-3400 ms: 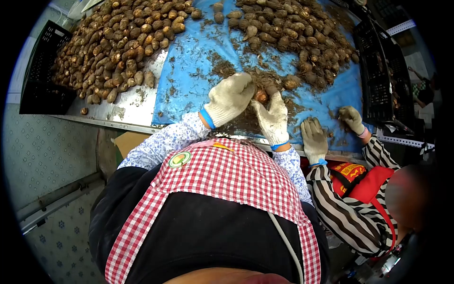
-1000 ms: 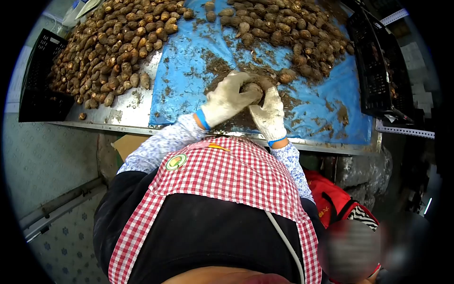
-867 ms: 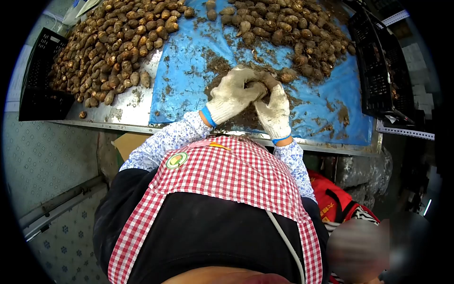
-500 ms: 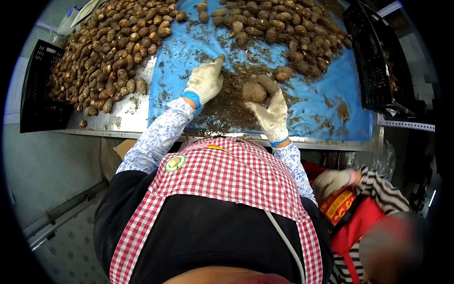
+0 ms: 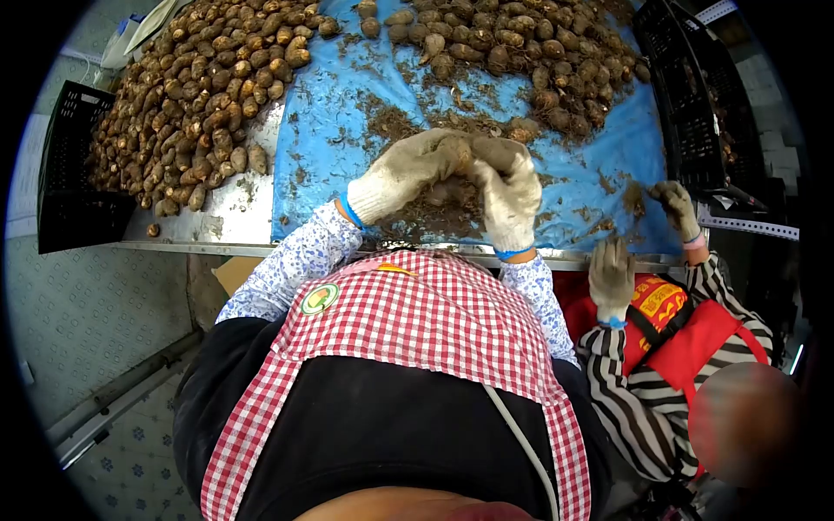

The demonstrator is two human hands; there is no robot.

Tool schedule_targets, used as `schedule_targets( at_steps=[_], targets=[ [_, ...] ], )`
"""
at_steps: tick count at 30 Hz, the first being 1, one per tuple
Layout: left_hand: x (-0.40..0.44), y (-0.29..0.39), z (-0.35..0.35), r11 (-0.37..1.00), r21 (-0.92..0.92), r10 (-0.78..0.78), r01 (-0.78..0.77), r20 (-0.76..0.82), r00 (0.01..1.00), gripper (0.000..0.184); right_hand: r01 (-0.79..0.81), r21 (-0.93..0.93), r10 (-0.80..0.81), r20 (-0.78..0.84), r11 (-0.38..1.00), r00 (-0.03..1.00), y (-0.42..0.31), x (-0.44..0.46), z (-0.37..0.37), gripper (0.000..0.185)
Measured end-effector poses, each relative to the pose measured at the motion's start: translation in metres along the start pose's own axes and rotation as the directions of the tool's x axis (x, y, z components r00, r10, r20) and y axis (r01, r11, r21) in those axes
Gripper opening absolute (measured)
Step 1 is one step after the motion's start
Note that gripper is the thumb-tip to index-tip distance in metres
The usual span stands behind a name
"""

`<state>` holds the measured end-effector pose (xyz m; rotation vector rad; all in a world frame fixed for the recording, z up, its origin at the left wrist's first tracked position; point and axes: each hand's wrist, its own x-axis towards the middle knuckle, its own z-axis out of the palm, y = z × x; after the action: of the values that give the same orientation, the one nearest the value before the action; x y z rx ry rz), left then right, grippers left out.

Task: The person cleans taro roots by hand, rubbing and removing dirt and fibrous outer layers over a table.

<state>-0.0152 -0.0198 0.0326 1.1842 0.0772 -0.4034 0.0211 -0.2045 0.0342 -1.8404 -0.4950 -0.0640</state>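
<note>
My left hand [image 5: 407, 172], in a soiled white knit glove, is closed with its fingers against a small brown taro [image 5: 466, 158]. On the taro's other side, my gloved right hand [image 5: 511, 193] is also closed around it. The gloves cover most of the taro, so its full shape is hidden. Beneath both hands, loose soil and root fibres [image 5: 434, 213] lie on a blue plastic sheet [image 5: 317, 165]. A single taro [image 5: 522, 129] rests just beyond my right hand, at the edge of the hairy, soil-covered pile [image 5: 521, 52].
A heap of cleaner taros [image 5: 191, 104] covers the metal tabletop [image 5: 256, 213] at left, beside a black crate [image 5: 74, 174]. More black crates [image 5: 686, 95] stand at right. A co-worker's gloved hands [image 5: 612, 278] are near the table's front right edge.
My left hand has moved right, from pointing over the sheet to meeting my right hand at the taro. The co-worker's hands have risen, one reaching over the sheet's right edge.
</note>
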Motion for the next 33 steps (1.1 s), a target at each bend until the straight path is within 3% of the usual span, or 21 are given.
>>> schedule_targets(
  at_steps=[2, 3, 6, 8, 10, 11, 14, 15, 17, 18, 20, 21, 22, 23, 24, 25, 26, 27, 30, 31, 33],
  targets=[
    [-0.003, 0.001, -0.002, 0.951, 0.31, 0.023, -0.021, -0.004, 1.0, 0.058, -0.191, -0.112, 0.2, 0.074, 0.975, 0.977, -0.003, 0.014, -0.01, 0.021],
    [-0.003, 0.001, -0.003, 0.891, 0.454, 0.036, -0.03, -0.005, 0.999, 0.059, -0.094, -0.161, 0.101, 0.038, 0.983, 0.994, 0.015, 0.018, -0.004, 0.021],
    [-0.002, -0.004, -0.006, 0.834, 0.503, 0.236, -0.225, 0.045, 0.971, 0.06, -0.213, 0.151, 0.209, 0.045, 0.965, 0.977, 0.031, 0.019, -0.007, 0.032],
    [-0.007, 0.004, -0.012, 0.868, 0.484, 0.12, -0.107, 0.004, 0.993, 0.056, -0.198, 0.095, 0.188, 0.101, 0.976, 0.977, 0.027, 0.016, -0.005, 0.031],
    [-0.012, 0.015, -0.01, 0.874, 0.486, 0.021, -0.001, -0.035, 0.999, 0.052, -0.239, 0.246, 0.193, 0.198, 0.939, 0.961, 0.001, 0.021, 0.006, 0.031],
    [-0.01, 0.02, -0.005, 0.862, 0.485, -0.119, 0.148, -0.089, 0.989, 0.045, -0.123, 0.248, 0.039, 0.318, 0.961, 0.947, 0.002, 0.023, 0.012, 0.028],
    [-0.008, 0.005, -0.008, 0.867, 0.497, 0.013, -0.016, 0.008, 1.0, 0.039, -0.147, -0.119, 0.179, 0.332, 0.982, 0.926, -0.012, 0.022, 0.004, 0.02],
    [-0.008, 0.015, -0.006, 0.754, 0.638, -0.155, 0.156, -0.058, 0.986, 0.041, -0.163, -0.17, 0.21, 0.312, 0.972, 0.927, -0.007, 0.025, 0.007, 0.02],
    [-0.008, 0.002, -0.012, 0.799, 0.601, -0.022, 0.027, -0.016, 1.0, 0.046, -0.109, -0.287, 0.182, 0.239, 0.952, 0.954, 0.006, 0.029, 0.011, 0.022],
    [-0.012, 0.002, -0.013, 0.772, 0.63, 0.073, -0.079, 0.036, 0.997, 0.048, -0.001, -0.456, 0.116, 0.224, 0.89, 0.968, 0.025, 0.03, 0.011, 0.024],
    [-0.024, 0.001, -0.02, 0.857, 0.501, 0.118, -0.117, 0.03, 0.993, 0.05, 0.176, -0.746, -0.016, 0.217, 0.643, 0.976, 0.067, 0.029, 0.004, 0.027],
    [-0.023, 0.007, -0.022, 0.891, 0.432, 0.148, -0.142, 0.019, 0.989, 0.051, 0.108, -0.764, 0.044, 0.176, 0.636, 0.983, 0.07, 0.031, -0.004, 0.031],
    [-0.023, 0.019, -0.021, 0.965, 0.257, -0.024, 0.046, -0.088, 0.996, 0.05, 0.067, -0.841, 0.142, 0.169, 0.537, 0.975, 0.077, 0.037, -0.013, 0.032],
    [-0.025, 0.003, -0.043, 0.831, 0.511, 0.292, -0.221, -0.062, 0.954, 0.051, -0.014, -0.858, 0.136, 0.065, 0.513, 0.989, 0.079, 0.043, -0.022, 0.034],
    [-0.031, -0.017, -0.071, 0.561, 0.713, 0.563, -0.421, 0.044, 0.825, 0.052, -0.099, -0.865, 0.126, -0.042, 0.491, 0.991, 0.079, 0.049, -0.031, 0.036],
    [-0.038, -0.02, -0.082, 0.851, 0.404, 0.437, -0.334, -0.193, 0.879, 0.049, -0.177, -0.747, 0.178, -0.08, 0.641, 0.981, 0.076, 0.057, -0.039, 0.043],
    [-0.043, -0.022, -0.091, 0.974, 0.003, 0.215, -0.228, -0.345, 0.914, 0.047, -0.209, -0.854, 0.212, -0.119, 0.477, 0.97, 0.076, 0.064, -0.04, 0.05],
    [-0.049, -0.02, -0.102, 0.904, -0.411, -0.056, -0.117, -0.386, 0.921, 0.044, -0.201, -0.883, 0.266, -0.091, 0.424, 0.96, 0.078, 0.072, -0.039, 0.053],
    [-0.063, -0.008, -0.163, 0.906, -0.391, -0.044, -0.161, -0.465, 0.884, 0.038, -0.054, -0.957, 0.284, 0.03, 0.285, 0.958, 0.107, 0.073, -0.025, 0.062],
    [-0.073, 0.006, -0.199, 0.784, -0.526, 0.041, -0.33, -0.487, 0.873, 0.038, -0.012, -0.953, 0.246, 0.066, 0.304, 0.967, 0.113, 0.072, -0.023, 0.064],
    [-0.102, 0.048, -0.26, 0.616, -0.475, 0.212, -0.628, -0.667, 0.714, 0.04, 0.008, -0.941, 0.21, 0.084, 0.339, 0.974, 0.115, 0.072, -0.023, 0.064]
  ],
)
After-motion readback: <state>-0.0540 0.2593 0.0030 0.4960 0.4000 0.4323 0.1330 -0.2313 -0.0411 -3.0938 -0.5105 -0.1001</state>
